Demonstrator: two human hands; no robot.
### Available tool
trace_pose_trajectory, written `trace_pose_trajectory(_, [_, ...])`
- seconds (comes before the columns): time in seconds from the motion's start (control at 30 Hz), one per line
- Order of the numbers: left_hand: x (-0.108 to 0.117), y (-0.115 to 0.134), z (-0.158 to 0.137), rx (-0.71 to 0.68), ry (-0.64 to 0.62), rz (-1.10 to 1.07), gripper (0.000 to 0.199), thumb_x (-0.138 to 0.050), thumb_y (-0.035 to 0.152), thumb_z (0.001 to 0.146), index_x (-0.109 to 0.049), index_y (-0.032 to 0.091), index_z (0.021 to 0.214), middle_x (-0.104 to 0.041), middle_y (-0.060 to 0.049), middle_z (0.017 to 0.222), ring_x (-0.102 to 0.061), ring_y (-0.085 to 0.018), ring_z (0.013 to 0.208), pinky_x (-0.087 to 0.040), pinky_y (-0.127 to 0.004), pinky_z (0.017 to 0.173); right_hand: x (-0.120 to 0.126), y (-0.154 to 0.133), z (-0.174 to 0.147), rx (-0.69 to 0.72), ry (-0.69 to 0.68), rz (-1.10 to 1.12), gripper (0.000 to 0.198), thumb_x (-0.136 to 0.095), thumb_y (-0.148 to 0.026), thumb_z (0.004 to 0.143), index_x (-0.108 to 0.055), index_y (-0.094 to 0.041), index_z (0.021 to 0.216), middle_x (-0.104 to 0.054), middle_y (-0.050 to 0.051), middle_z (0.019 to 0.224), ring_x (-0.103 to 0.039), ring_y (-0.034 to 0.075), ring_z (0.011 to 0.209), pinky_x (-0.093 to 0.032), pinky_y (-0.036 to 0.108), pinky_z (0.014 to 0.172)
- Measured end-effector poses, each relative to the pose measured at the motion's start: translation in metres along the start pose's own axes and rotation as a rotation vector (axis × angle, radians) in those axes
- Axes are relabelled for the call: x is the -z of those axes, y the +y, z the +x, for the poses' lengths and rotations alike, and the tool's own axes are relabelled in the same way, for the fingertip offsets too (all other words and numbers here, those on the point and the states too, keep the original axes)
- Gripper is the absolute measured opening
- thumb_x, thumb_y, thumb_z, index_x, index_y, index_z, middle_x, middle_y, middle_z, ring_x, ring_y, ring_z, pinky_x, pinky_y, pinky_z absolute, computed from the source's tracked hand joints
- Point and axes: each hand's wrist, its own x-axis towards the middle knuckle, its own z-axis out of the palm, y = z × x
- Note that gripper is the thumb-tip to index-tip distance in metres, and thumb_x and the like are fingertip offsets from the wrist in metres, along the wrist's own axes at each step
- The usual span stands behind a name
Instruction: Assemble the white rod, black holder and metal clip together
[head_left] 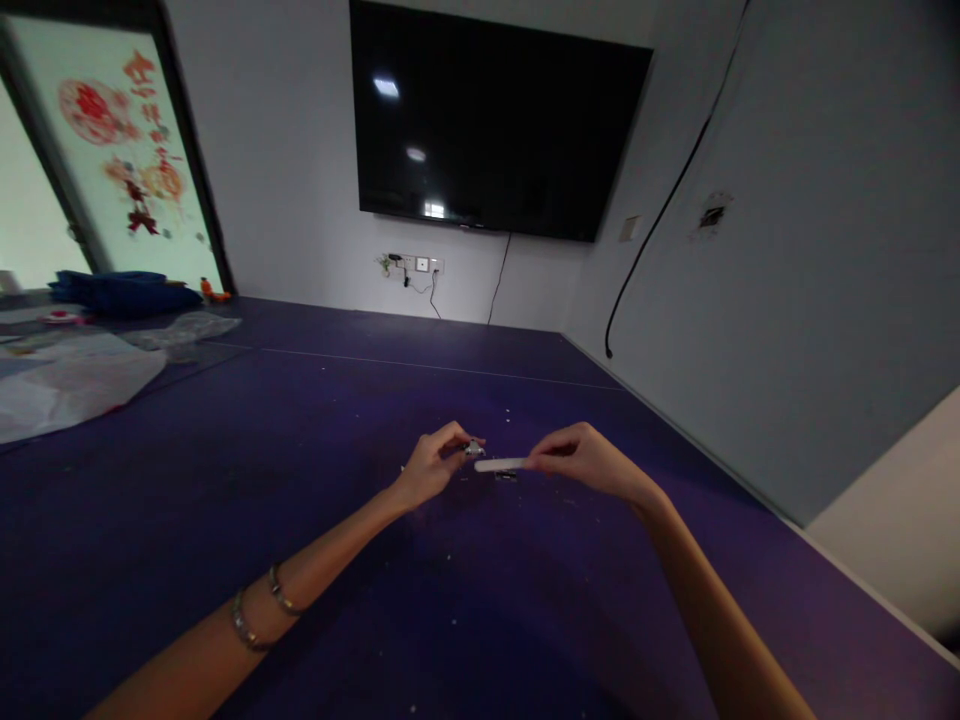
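Note:
Pinched in the fingers of my left hand (435,465) is a small grey-white piece (474,448), too small to name. My right hand (589,458) holds one end of a flat white stick with a rounded tip (499,464), much like a nail file. The stick lies level, pointing left, its tip close to the small piece; whether they touch I cannot tell. Just below the stick, a small dark item with light markings (506,476) rests on the purple surface (337,560). Both hands are low over this surface.
Small white bits (454,622) are scattered around the surface. At the far left lie a white plastic sheet (82,385), a dark blue cloth bundle (124,292) and an orange object (213,291). A black cable (664,205) hangs along the right wall, and a television (495,120) is mounted ahead.

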Motion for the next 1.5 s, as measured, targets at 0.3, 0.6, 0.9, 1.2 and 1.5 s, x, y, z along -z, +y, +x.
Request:
trace_pose_trajectory(0.3, [-0.001,-0.003,0.001,0.07,0.008,-0.061,0.013,-0.064,0.024,0.074,-0.053,0.017,0.075,-0.068,-0.007,0.088,-0.062,-0.016,0.082,-0.045,-0.028,0.073,0.004,-0.001,-0.002,-0.013,-0.009,0.018,0.023,-0.063,-0.039,0.072,-0.072,-0.018,0.069,-0.06,0.001,0.058,-0.049,0.011,0.053,-0.036,0.022,0.049])
trace_pose_trajectory(0.6, [-0.008,-0.01,0.006,0.195,0.019,-0.292,0.032,-0.068,0.03,0.069,-0.039,0.018,0.077,-0.067,-0.003,0.071,-0.064,-0.016,0.058,-0.048,-0.026,0.051,-0.029,-0.025,0.002,-0.244,0.091,0.955,0.027,-0.057,-0.043,0.078,-0.055,-0.019,0.089,-0.042,-0.007,0.058,-0.032,0.003,0.039,-0.014,0.013,0.03])
trace_pose_trajectory(0.9, [-0.011,0.002,0.006,0.258,0.047,-0.227,0.025,-0.067,0.02,0.067,-0.043,0.016,0.073,-0.061,0.002,0.058,-0.061,-0.012,0.05,-0.044,-0.021,0.047,-0.086,-0.036,-0.01,-0.396,-0.106,1.34,0.024,-0.058,-0.04,0.078,-0.047,-0.019,0.085,-0.037,-0.01,0.045,-0.016,0.001,0.033,-0.005,0.013,0.031])
trace_pose_trajectory(1.2, [-0.011,-0.007,0.004,0.193,0.029,-0.093,0.016,-0.061,0.017,0.067,-0.046,0.015,0.072,-0.051,0.006,0.051,-0.048,-0.006,0.044,-0.031,-0.017,0.042,-0.106,-0.043,-0.013,-0.41,-0.058,1.505,0.031,-0.061,-0.045,0.075,-0.044,-0.019,0.075,-0.026,-0.013,0.04,-0.007,0.001,0.035,-0.003,0.014,0.032])
trace_pose_trajectory(1.5, [-0.009,-0.009,0.006,0.226,0.031,-0.16,0.017,-0.061,0.019,0.068,-0.045,0.016,0.075,-0.054,0.004,0.055,-0.056,-0.011,0.05,-0.04,-0.021,0.049,-0.123,-0.042,-0.02,-0.414,-0.071,1.6,0.032,-0.063,-0.046,0.074,-0.047,-0.019,0.076,-0.024,-0.013,0.041,-0.007,0.001,0.035,-0.004,0.014,0.032])
